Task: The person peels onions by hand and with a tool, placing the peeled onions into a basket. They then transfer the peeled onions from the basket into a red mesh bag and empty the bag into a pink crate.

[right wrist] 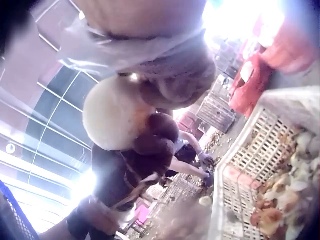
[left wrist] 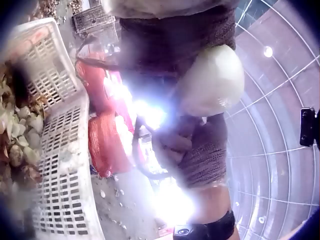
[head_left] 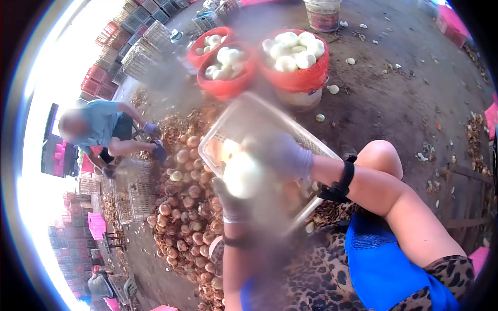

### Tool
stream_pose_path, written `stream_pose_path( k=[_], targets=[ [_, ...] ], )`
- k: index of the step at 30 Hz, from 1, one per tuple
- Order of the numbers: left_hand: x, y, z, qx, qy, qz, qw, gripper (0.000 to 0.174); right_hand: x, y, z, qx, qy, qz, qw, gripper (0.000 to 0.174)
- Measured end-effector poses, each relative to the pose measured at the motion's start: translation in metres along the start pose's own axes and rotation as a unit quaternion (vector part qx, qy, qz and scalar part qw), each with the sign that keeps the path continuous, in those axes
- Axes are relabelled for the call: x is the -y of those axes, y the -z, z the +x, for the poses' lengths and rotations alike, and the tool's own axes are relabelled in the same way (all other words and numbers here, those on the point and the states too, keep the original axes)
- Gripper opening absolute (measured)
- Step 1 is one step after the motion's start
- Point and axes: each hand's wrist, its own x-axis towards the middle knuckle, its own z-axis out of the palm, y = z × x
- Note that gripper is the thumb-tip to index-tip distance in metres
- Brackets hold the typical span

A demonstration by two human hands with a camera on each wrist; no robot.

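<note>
A large peeled white onion (head_left: pixel 243 175) is between my two gloved hands, over a white plastic crate. My left hand (head_left: pixel 233 203) holds it from below; in the right wrist view its dark glove fingers (right wrist: pixel 155 137) curl round the onion (right wrist: pixel 112 112). My right hand (head_left: pixel 288 155), in a pale glove, is right at the onion's other side. In the left wrist view the right hand (left wrist: pixel 200 150) has curled fingers close under the onion (left wrist: pixel 215 80). Glare and blur hide the right fingertips, and I cannot tell what they grip. Peelings (right wrist: pixel 280 205) lie in the crate (right wrist: pixel 217 200).
A heap of brown-skinned onions (head_left: pixel 192 207) lies on the ground at left. Red-lined buckets (head_left: pixel 295 78) of peeled onions stand ahead. Another person (head_left: pixel 104 124) sits at left beside an upright crate (head_left: pixel 132 192). Stacked crates (head_left: pixel 104 72) line the far side.
</note>
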Motion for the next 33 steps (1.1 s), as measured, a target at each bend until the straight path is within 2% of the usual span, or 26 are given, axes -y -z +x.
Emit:
stream_pose_path(
  k=[3,4,5,7,9,11,13,16,17,18,19,20,22,23,24,25,27,29,31,32,33],
  targets=[
    [0.001,0.003,0.003,0.100,-0.029,0.092,0.990,0.091,-0.018,-0.001,0.010,-0.014,-0.014,0.109,0.994,0.025],
    [0.007,0.007,0.012,0.000,0.024,-0.081,0.996,0.089,-0.027,-0.001,0.014,-0.023,-0.014,0.162,0.986,0.023],
    [0.009,0.011,0.016,-0.003,0.039,-0.062,0.997,0.088,-0.036,0.002,0.021,-0.030,-0.023,0.243,0.969,0.020],
    [-0.001,-0.013,0.014,-0.011,0.067,-0.027,0.997,0.086,-0.038,0.010,0.025,-0.046,-0.057,0.270,0.960,0.016],
    [0.004,-0.014,0.011,0.039,0.097,-0.115,0.988,0.079,-0.020,0.017,0.019,-0.072,-0.076,0.199,0.975,0.013],
    [0.030,0.026,0.025,0.020,0.084,-0.111,0.990,0.077,0.005,0.019,0.013,-0.101,-0.051,0.184,0.976,0.011],
    [0.017,0.013,0.016,0.033,0.059,-0.106,0.992,0.077,0.024,0.026,0.009,-0.112,-0.059,0.235,0.964,0.011],
    [0.009,0.004,0.010,0.015,0.007,-0.082,0.996,0.084,0.044,0.072,0.016,-0.106,-0.150,0.364,0.913,0.009],
    [0.005,0.006,0.008,0.023,-0.001,-0.045,0.999,0.086,0.050,0.076,0.016,-0.092,-0.113,0.256,0.955,0.012],
    [-0.001,0.007,0.006,0.033,-0.008,-0.007,0.999,0.087,0.051,0.071,0.013,-0.068,-0.047,0.055,0.995,0.016],
    [-0.007,0.007,0.007,0.046,-0.016,0.031,0.998,0.089,0.046,0.065,0.010,-0.056,0.025,-0.162,0.985,0.021],
    [-0.014,0.003,0.007,0.006,-0.058,0.148,0.987,0.092,0.034,0.056,0.006,-0.028,0.067,-0.262,0.962,0.026],
    [0.006,0.025,0.020,-0.007,-0.097,0.175,0.980,0.097,-0.005,0.043,-0.002,0.073,0.116,-0.350,0.926,0.035],
    [0.014,0.024,0.021,-0.053,-0.149,0.255,0.954,0.100,-0.009,0.041,-0.006,0.098,0.099,-0.390,0.910,0.035],
    [0.014,0.018,0.019,-0.036,-0.147,0.285,0.946,0.099,-0.006,0.037,-0.009,0.124,0.084,-0.429,0.891,0.034],
    [0.015,0.011,0.017,-0.020,-0.145,0.315,0.938,0.099,-0.002,0.028,-0.012,0.056,0.088,-0.321,0.941,0.033],
    [0.016,0.003,0.014,0.005,-0.148,0.335,0.931,0.099,0.005,0.023,-0.008,-0.021,0.063,-0.152,0.986,0.028],
    [0.017,0.000,0.011,0.023,-0.154,0.315,0.936,0.098,-0.001,0.034,-0.001,-0.054,0.009,-0.056,0.997,0.018],
    [0.006,-0.014,0.008,0.038,-0.149,0.210,0.965,0.097,-0.009,0.046,0.007,-0.105,-0.036,0.032,0.993,0.009],
    [0.005,-0.018,0.006,0.040,-0.129,0.108,0.985,0.093,-0.011,0.055,0.011,-0.141,-0.042,0.046,0.988,0.008],
    [0.001,-0.018,0.005,0.043,-0.102,0.080,0.991,0.087,-0.020,0.066,0.013,-0.132,-0.031,-0.063,0.989,0.009]
  ],
)
